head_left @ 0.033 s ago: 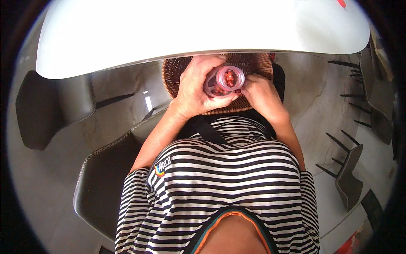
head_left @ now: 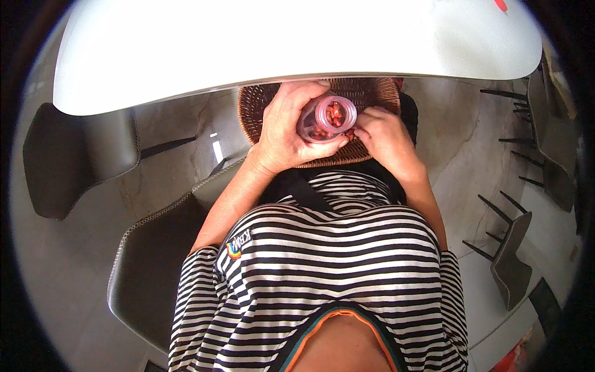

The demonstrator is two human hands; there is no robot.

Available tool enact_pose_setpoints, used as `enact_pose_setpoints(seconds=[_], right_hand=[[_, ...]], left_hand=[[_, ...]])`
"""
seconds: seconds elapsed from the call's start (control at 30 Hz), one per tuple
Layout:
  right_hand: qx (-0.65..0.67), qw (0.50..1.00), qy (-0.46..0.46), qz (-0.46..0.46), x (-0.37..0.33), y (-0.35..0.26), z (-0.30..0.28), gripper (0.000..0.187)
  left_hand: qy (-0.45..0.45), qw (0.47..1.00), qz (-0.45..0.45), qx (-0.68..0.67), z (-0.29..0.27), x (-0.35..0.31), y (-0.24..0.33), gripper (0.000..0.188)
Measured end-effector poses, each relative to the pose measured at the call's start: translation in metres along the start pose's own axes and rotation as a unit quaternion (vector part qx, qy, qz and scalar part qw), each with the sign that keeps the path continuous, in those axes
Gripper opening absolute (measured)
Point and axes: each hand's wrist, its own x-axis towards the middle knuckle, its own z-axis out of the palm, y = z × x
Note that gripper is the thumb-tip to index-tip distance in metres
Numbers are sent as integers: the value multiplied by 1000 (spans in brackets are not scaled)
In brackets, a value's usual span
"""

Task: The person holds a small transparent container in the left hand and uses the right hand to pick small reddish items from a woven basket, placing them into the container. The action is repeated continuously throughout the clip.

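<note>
My left hand (head_left: 287,124) is wrapped round a clear, pinkish plastic jar (head_left: 313,124) and tilts its open mouth up toward me. Small glossy red pieces (head_left: 335,115), perhaps beans or nuts, lie inside the jar and show through its mouth. Close beside the rim on the right is my right hand (head_left: 385,139), its fingers curled in together. A few dark red bits (head_left: 351,133) show at its fingertips; whether they are gripped or lie behind is hard to tell. Under both hands a brown wicker basket (head_left: 250,118) rests at my lap, its inside partly hidden.
A white table (head_left: 248,43) spans the far side, its edge just beyond the basket. Grey chairs (head_left: 80,161) stand at the left, with another chair (head_left: 161,266) close by my left arm. More chairs (head_left: 513,260) are at the right on a tiled floor (head_left: 452,136).
The fingers of my right hand have shifted slightly at the jar's rim. The jar has moved a touch to the left, still in my left hand.
</note>
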Motion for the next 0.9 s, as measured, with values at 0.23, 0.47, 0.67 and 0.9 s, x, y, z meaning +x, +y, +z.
enact_pose_setpoints(seconds=[0.23, 0.47, 0.67, 0.9], right_hand=[[202, 942, 262, -64, 19, -70, -76, 19], [136, 932, 273, -198, 32, -71, -70, 20], [97, 985, 134, 47, 16, -25, -31, 20], [14, 1000, 1, 14, 2, 0, 40, 23]], left_hand=[[-2, 1000, 1, 9, 3, -2, -1, 72], [-4, 1000, -15, 15, -2, -1, 6, 74], [53, 998, -1, -28, -7, 5, 9, 73], [67, 997, 14, -19, -14, 4, 8, 70]])
